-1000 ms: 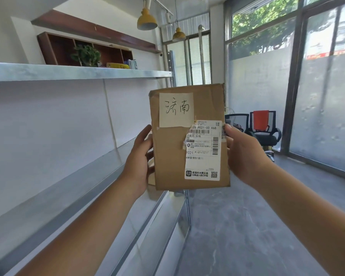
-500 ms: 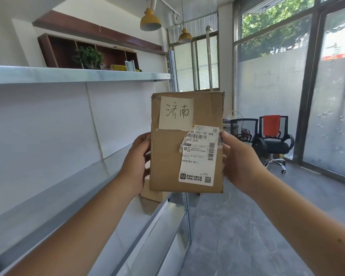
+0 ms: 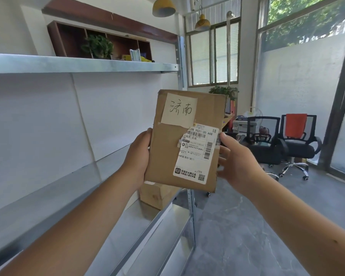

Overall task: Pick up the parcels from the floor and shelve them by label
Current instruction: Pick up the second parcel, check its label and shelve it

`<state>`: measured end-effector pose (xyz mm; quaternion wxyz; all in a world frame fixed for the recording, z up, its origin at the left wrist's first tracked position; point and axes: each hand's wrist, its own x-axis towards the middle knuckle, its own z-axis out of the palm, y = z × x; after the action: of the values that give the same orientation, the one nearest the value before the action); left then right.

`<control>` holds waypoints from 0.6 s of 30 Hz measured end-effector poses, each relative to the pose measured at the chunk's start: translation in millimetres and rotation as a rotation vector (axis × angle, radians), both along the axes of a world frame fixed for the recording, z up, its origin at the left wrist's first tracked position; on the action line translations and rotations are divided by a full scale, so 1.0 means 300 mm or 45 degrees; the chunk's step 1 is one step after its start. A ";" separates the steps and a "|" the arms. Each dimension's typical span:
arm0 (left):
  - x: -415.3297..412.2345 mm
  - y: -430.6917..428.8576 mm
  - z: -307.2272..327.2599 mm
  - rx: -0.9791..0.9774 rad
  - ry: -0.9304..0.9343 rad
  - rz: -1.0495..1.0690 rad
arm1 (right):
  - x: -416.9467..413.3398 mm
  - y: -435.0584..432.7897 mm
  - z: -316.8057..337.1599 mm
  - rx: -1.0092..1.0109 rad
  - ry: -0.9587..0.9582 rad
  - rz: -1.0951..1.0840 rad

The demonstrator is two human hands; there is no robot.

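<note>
Beside the metal shelving (image 3: 84, 65) on my left, I hold a flat cardboard parcel (image 3: 167, 152) upright in the air between both hands. My left hand (image 3: 136, 156) is closed on its left edge, my right hand (image 3: 237, 162) on its right edge, fingers behind. Below it, another box (image 3: 157, 196) sits on the lower shelf. A handwritten note (image 3: 179, 110) and a printed shipping label (image 3: 195, 152) face me.

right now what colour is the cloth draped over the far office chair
Orange-red; the cloth hangs over the backrest of the black office chair, seen only in the head view.
</note>
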<state>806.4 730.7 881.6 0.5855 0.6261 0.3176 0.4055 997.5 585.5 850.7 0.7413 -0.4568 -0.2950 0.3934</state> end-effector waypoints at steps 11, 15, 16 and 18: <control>0.142 0.404 0.010 0.025 0.072 0.057 | 0.137 0.415 -0.036 -0.038 0.068 0.002; 0.165 0.570 0.047 0.044 0.154 0.062 | 0.163 0.587 -0.042 -0.032 0.093 0.049; 0.171 0.608 0.059 0.073 0.191 0.059 | 0.165 0.626 -0.048 -0.027 0.109 0.056; 0.180 0.680 0.083 0.135 0.257 0.079 | 0.166 0.700 -0.060 -0.025 0.139 0.067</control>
<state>860.4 934.8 906.5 0.5038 0.6835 0.3724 0.3746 1047.4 795.6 832.6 0.7411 -0.4340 -0.2624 0.4399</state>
